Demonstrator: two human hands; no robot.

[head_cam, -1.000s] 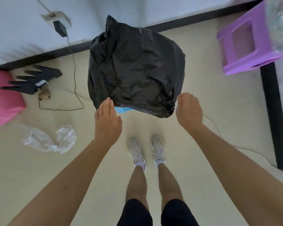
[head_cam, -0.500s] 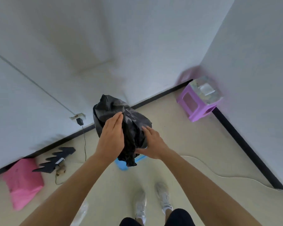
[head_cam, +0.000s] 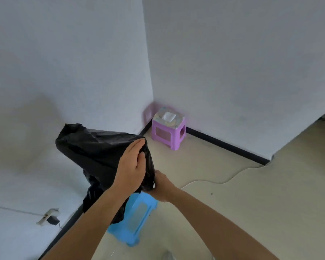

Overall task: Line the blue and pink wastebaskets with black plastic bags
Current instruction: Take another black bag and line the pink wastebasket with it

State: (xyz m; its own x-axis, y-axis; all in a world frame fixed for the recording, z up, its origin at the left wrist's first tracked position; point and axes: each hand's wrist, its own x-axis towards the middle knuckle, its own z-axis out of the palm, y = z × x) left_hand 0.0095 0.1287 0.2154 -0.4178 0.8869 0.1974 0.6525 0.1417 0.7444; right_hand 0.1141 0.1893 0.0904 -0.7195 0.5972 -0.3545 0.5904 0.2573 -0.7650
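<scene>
A crumpled black plastic bag [head_cam: 99,152] hangs in the air in front of me, above the floor. My left hand [head_cam: 131,169] lies on its right side with fingers together, holding the plastic. My right hand [head_cam: 162,186] grips the bag's lower right edge from below, partly hidden behind the left hand. Under the bag stands a light-blue plastic piece [head_cam: 135,220] with a rectangular side panel; the bag's lower end covers its top. No pink wastebasket is in view.
A purple stool [head_cam: 168,133] with a tissue pack on top stands in the room's corner. A wall socket with a black plug [head_cam: 50,218] sits low on the left wall. A white cable [head_cam: 231,180] runs across the beige floor.
The bag has risen and been bunched between my hands, which came together from its two sides. The view has tilted up toward the corner; the pink thing at left has left the frame.
</scene>
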